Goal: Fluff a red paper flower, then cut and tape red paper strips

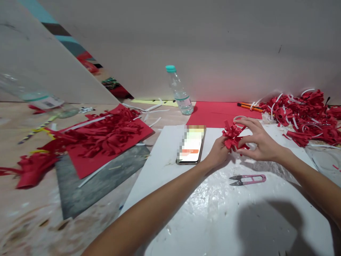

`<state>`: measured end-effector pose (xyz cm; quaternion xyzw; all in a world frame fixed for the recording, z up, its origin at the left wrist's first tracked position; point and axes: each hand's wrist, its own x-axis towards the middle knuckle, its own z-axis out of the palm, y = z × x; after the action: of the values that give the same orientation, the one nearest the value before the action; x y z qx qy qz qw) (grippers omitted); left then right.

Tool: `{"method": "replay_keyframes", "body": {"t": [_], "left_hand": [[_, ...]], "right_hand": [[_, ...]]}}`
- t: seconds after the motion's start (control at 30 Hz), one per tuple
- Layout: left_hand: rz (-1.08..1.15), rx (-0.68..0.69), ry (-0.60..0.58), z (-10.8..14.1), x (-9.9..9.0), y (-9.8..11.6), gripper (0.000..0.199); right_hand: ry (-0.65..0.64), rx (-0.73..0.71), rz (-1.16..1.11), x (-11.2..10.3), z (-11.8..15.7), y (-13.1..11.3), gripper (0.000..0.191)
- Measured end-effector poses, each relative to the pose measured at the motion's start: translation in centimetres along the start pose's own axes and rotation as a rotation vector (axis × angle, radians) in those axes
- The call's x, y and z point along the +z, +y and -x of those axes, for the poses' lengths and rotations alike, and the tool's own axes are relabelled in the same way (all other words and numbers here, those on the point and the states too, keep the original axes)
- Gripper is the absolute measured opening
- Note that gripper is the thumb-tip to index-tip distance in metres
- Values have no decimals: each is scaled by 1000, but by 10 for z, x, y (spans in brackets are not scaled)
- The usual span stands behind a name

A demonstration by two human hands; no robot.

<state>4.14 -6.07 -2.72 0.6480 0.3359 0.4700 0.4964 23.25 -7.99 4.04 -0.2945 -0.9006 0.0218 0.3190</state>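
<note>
My left hand is closed around the base of a red paper flower made of cut, fringed strips. From the right, my right hand has its thumb and a finger on the flower's strips, while its upper fingers arch over the flower. The lower part of the flower is hidden in the left hand. Below the hands, a pair of pink-handled thread snips lies on the white board, blades pointing left. A phone with a lit screen lies left of the hands.
Red fringed paper pieces are heaped on a red sheet at left and in a pile at right. A plastic bottle stands near the wall. Pencils rest on another red sheet. A dark sheet lies left of the board.
</note>
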Motion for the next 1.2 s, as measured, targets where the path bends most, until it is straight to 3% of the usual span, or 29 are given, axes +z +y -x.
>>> {"method": "replay_keyframes", "body": {"t": [0.17,0.27,0.37,0.67,1.07,1.2], "left_hand": [[-15,-17,-13,-1,1,1,16],[-17,-19,-7,0,2,3,14],[10,-11,-7,0,4,5,11],[46,-26,-24,0,4,4,10],[32,-123,1,2,1,3,11],[-3,-109,-3,1,0,1,15]], "right_hand": [[244,53,5,-1,-3,-6,12],[301,91,63,0,-4,-6,5],[306,90,91,2,-4,-4,18],[330,-104,115,6,0,-2,17],[295,0,92,6,1,-3,9],[218,-23,28,3,-1,-3,5]]}}
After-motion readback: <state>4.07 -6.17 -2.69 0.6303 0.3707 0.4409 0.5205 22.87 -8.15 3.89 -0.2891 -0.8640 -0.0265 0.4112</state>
